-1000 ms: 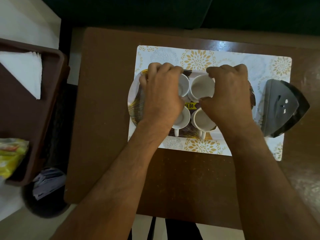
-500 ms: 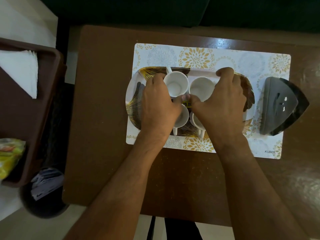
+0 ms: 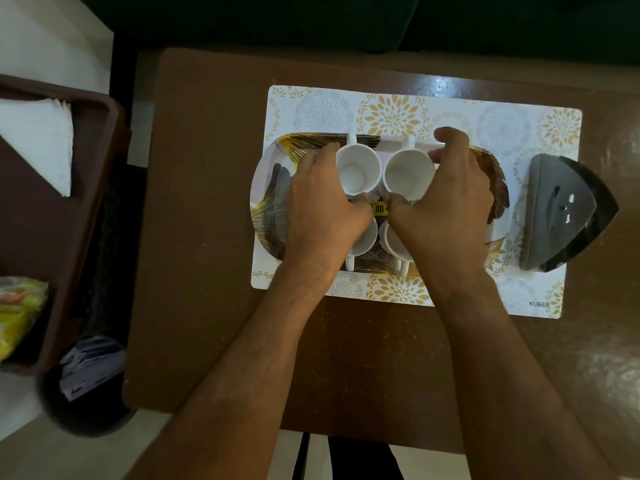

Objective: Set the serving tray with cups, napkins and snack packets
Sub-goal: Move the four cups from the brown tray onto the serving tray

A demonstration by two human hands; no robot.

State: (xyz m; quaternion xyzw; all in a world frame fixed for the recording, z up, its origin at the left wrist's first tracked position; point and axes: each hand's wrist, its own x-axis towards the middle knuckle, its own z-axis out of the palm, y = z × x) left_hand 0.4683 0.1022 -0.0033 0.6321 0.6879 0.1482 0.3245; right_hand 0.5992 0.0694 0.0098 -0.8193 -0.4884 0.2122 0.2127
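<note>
Serving tray point(image 3: 273, 188): oval, patterned in gold, black and white, lying flat on a floral placemat point(image 3: 519, 126) on the brown table point(image 3: 207, 202). A yellow price sticker point(image 3: 378, 208) shows at its centre, between the two thumbs.

Cups: four white cups stand upright in a two-by-two group on the tray. The far-left cup point(image 3: 356, 169) and far-right cup point(image 3: 408, 174) are open to view, their handles pointing away from the person. The near-left cup point(image 3: 363, 242) and near-right cup point(image 3: 393, 244) are mostly hidden under the hands, handles pointing toward the person.

Left hand point(image 3: 325, 216): palm down over the near-left cup, fingers and thumb curled around the side of the far-left cup — clamped on it as far as can be seen.

Right hand point(image 3: 446, 216): palm down over the near-right cup, fingers wrapped over the far-right cup's outer side and thumb pressed at its near side, gripping it.

Napkins point(image 3: 38, 140): a white folded stack lying in a dark brown tray point(image 3: 100, 188) at the left, well apart from the serving tray.

Snack packet point(image 3: 17, 313): yellow, in the same brown tray, nearer the person than the napkins.

Napkin holder point(image 3: 564, 213): dark, triangular, on the right end of the placemat, just beside the serving tray.

Bin point(image 3: 86, 386): dark and round, on the floor by the table's near-left corner, with paper inside.
</note>
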